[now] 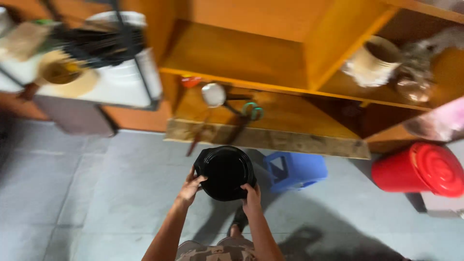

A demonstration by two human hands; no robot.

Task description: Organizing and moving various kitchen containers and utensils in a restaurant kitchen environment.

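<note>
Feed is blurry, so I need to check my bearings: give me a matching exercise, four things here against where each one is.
Things:
1. black bowl
2. blue stool
3. red bucket
4. scissors

Places:
A. on the wooden shelf
B. floor, far right
C. between both hands
D. floor, just right of the bowl

Pairs: 1-C, 2-D, 3-B, 4-A. The left hand and right hand grip the bowl's rim.

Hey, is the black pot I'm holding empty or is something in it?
Looks empty: the black pot, held by the left hand and right hand, shows only a dark, bare interior, though the picture is blurred.
</note>
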